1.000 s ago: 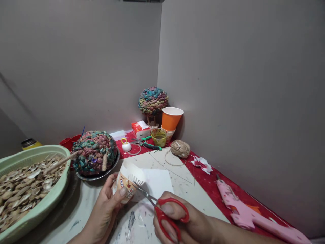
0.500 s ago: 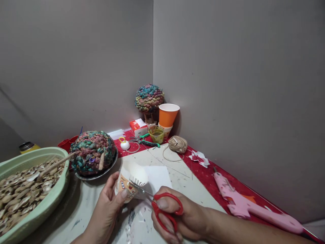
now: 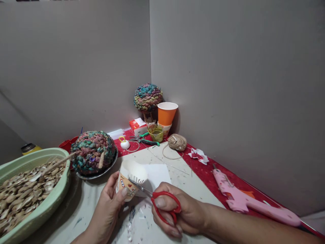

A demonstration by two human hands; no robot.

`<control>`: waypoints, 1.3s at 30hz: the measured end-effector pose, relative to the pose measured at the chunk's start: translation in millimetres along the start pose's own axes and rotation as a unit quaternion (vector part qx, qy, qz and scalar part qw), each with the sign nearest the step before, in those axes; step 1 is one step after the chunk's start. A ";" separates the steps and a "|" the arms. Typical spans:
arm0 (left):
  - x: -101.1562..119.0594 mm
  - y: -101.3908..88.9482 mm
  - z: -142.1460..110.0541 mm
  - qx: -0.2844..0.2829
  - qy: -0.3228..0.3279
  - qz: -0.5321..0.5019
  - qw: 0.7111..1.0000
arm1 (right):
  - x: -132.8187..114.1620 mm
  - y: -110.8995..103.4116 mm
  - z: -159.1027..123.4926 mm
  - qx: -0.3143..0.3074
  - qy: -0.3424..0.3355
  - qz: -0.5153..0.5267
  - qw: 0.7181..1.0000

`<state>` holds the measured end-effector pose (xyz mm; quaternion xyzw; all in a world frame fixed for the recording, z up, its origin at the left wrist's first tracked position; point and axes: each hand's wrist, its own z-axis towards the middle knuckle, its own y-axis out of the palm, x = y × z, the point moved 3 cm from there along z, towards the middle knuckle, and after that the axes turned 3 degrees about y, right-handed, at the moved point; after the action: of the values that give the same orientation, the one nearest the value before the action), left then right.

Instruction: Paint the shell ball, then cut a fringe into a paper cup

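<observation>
My left hand (image 3: 110, 200) grips a paper cup (image 3: 125, 185) with an orange printed side, tilted so that its white inside shows. Several narrow slits run down part of its rim, leaving thin strips. In my right hand (image 3: 177, 210) is a pair of scissors (image 3: 165, 194) with red handles, fingers through the loops. The blades meet the cup's rim beside the cut strips, and look nearly closed. A white sheet of paper (image 3: 159, 174) lies on the table behind the cup.
At left stands a green basket (image 3: 54, 196) of shells, near a braided multicoloured dome (image 3: 92, 152) in a metal dish. Further back are a smaller braided dome (image 3: 148, 97), an orange cup (image 3: 167, 114), pliers (image 3: 149, 142) and a twine ball (image 3: 177, 142). A pink glue gun (image 3: 243, 200) lies right.
The scissor handles have drawn closer together, and the blades have closed at the cup's rim. The whole view has shifted slightly. Both hands keep their hold.
</observation>
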<state>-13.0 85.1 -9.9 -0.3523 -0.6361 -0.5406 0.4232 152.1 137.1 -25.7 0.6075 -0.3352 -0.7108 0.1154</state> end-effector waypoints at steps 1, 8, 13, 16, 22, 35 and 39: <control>0.3 0.5 0.0 0.002 -0.001 -0.001 1.000 | -0.1 0.0 -0.1 0.001 0.001 -0.003 1.000; 0.6 2.8 -1.1 0.004 -0.003 0.003 1.000 | -4.3 3.1 0.0 0.006 0.001 -0.010 1.000; 0.2 2.7 -1.6 0.010 -0.008 0.005 1.000 | -6.6 2.1 -0.3 0.023 0.012 -0.035 0.999; 1.5 4.0 -1.9 0.016 -0.014 0.005 1.000 | -8.3 2.6 -0.5 0.032 0.012 -0.043 0.998; 2.1 5.2 -2.2 0.016 -0.014 0.003 1.000 | -10.3 4.6 0.2 0.040 0.007 -0.059 0.997; 0.6 2.7 -1.5 0.006 -0.017 0.011 1.000 | -4.8 0.6 -0.7 0.021 0.016 -0.049 0.998; -0.7 2.1 -2.6 0.007 -0.015 0.014 1.000 | -5.1 0.9 -1.1 0.024 0.018 -0.048 0.998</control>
<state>-10.4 82.9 -9.6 -0.3666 -0.6409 -0.5249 0.4234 154.0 138.9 -21.2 0.6379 -0.3209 -0.6964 0.0722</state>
